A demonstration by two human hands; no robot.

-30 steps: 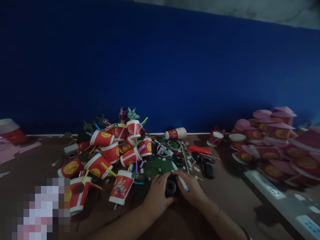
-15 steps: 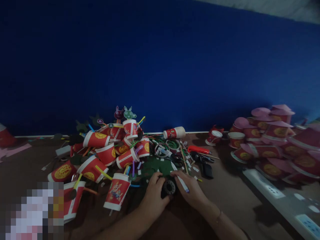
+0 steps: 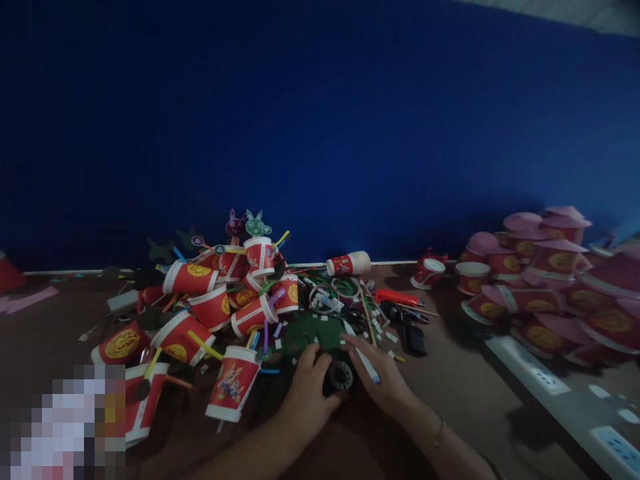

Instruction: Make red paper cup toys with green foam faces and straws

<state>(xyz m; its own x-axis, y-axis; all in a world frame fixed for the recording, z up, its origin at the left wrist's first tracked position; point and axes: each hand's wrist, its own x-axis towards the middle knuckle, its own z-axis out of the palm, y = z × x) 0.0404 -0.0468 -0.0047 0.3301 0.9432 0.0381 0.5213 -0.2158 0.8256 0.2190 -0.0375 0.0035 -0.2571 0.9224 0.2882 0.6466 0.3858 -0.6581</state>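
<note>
My left hand [image 3: 311,383] curls around the left side of a dark round object with a grey ring [image 3: 341,376], fingers and thumb at its edge. My right hand [image 3: 381,375] holds a white pen-like marker [image 3: 369,365] between thumb and fingers, just right of the ring. Beyond both hands lies a green sheet [image 3: 313,331] scattered with small white pieces. A red-and-white paper cup [image 3: 234,385] stands tilted to the left of my left hand.
Decorated red cups [image 3: 193,277] are heaped on the left. A cup stack [image 3: 349,264] lies near the blue wall. Right of centre are a red tool [image 3: 399,298] and a black object [image 3: 414,337]. Pink-topped cups [image 3: 557,257] and a power strip [image 3: 530,367] are on the right.
The view has shifted slightly. Both hands keep nearly the same pose, the left at the round object and the right with the marker.
</note>
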